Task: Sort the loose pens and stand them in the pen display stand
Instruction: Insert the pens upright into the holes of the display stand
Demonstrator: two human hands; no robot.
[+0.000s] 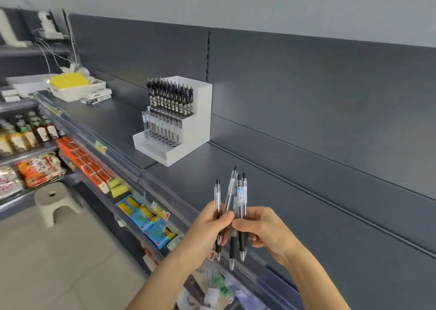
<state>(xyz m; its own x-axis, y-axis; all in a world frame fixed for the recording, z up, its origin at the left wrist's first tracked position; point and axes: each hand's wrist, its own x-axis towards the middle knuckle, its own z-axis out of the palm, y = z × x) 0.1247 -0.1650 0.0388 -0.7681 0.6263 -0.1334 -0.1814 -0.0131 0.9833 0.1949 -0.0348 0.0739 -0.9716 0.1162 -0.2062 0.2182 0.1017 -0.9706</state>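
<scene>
A bunch of clear pens with black grips (236, 198) is held upright, tips down, over the front edge of the dark shelf (295, 215). My left hand (210, 227) grips the pens on the left of the bunch. My right hand (262, 227) pinches the pens on the right. The white stepped pen display stand (200, 118) sits farther back on the shelf, up and left of my hands. Its top step holds a full row of black pens, the middle step a row of clear pens. The lowest step shows bare holes.
A white tray with a yellow block (70, 80) and small boxes lie at the shelf's far left. Lower shelves (99, 175) on the left carry packaged goods and bottles. A beige stool (56, 201) stands on the tiled floor. The dark back panel (330, 85) rises behind the shelf.
</scene>
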